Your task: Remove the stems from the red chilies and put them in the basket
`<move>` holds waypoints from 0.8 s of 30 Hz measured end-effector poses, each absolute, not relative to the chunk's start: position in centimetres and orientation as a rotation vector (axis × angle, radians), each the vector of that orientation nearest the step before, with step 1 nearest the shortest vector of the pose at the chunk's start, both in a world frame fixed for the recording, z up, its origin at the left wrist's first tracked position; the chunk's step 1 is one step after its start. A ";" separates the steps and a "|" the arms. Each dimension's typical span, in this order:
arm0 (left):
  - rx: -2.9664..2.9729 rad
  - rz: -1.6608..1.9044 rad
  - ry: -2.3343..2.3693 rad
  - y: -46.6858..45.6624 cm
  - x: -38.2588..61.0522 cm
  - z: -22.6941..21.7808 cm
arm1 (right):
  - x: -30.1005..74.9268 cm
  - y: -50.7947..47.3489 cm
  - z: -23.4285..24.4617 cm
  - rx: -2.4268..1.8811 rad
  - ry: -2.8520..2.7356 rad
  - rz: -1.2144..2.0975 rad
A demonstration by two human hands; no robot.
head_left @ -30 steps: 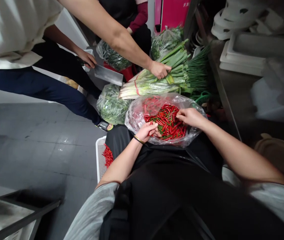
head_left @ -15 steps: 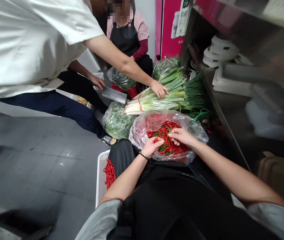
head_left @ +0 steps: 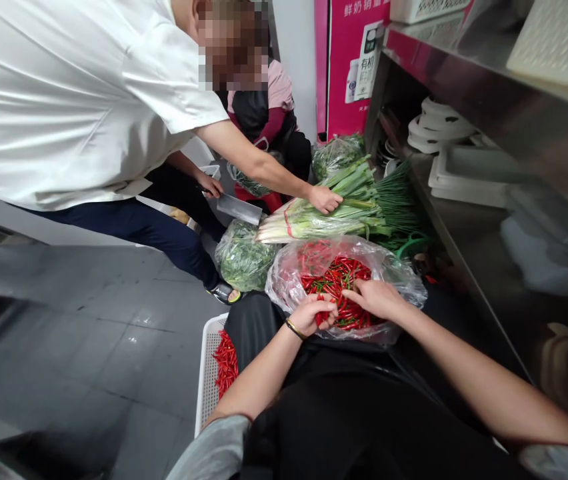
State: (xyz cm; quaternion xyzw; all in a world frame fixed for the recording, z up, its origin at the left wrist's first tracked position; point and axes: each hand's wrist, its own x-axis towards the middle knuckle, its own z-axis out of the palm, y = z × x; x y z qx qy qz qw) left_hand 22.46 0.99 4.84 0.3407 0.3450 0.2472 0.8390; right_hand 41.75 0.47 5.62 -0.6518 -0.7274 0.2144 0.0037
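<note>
A clear plastic bag (head_left: 284, 283) full of red chilies with green stems (head_left: 339, 275) rests on my lap. My left hand (head_left: 314, 315) is closed at the bag's near left side, with red chilies between its thumb and fingers. My right hand (head_left: 377, 298) reaches into the bag from the right, its thumb and forefinger apart and touching the chilies; its other fingers are partly hidden. Beside my left leg a white perforated basket (head_left: 209, 367) holds red chilies without visible green stems (head_left: 225, 363).
A co-worker in a white shirt (head_left: 89, 100) leans in from the left, one hand on a bundle of scallions (head_left: 309, 217), the other holding a cleaver (head_left: 239, 208). Bagged greens (head_left: 245, 257) lie beside my bag. Another person sits behind. A metal shelf (head_left: 444, 220) stands right.
My right hand has let its pinch loosen and moved down into the chilies. My left hand still holds chilies. The co-worker leans further in, and the whole view has shifted slightly.
</note>
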 end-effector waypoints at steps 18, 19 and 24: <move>0.966 0.553 0.948 1.8 23.9 4.4 | 42.0 0.2 4.1 -1.406 -1.075 1.594; 0.987 0.522 0.932 1.7 24.0 4.3 | 41.5 -0.5 3.7 -1.395 -1.077 1.591; 1.195 0.308 0.899 1.1 22.6 4.4 | 40.5 -3.3 2.9 -1.353 -1.340 1.664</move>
